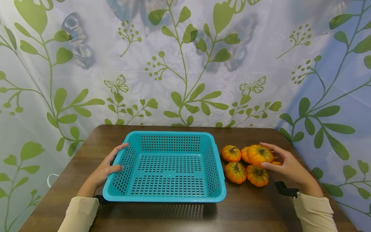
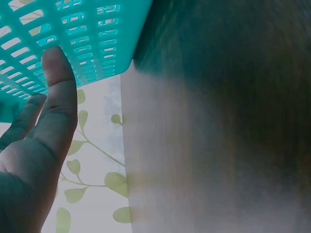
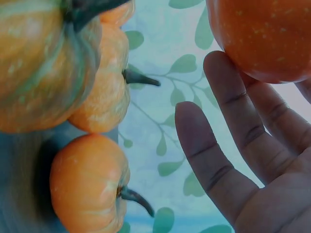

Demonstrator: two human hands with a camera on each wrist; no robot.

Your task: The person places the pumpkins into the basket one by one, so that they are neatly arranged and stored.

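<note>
A turquoise plastic basket point(image 1: 163, 198) with a slotted floor and walls stands on the table, and nothing lies in it. My left hand point(image 1: 102, 173) grips its left rim. Fingers point(image 2: 59, 73) press against the slotted wall point(image 2: 108, 36) in the left wrist view. To the right of the basket, my right hand point(image 1: 290, 164) holds a small orange pumpkin point(image 1: 259, 155) between thumb and fingers, above other pumpkins. This held pumpkin point(image 3: 267, 36) shows at the top right of the right wrist view, raised off the pile.
Several more small pumpkins point(image 1: 235, 172) with dark stems lie clustered close by the basket's right wall. Behind the brown wooden table point(image 1: 246, 209) hangs a curtain point(image 1: 185, 64) printed with green leaves and butterflies.
</note>
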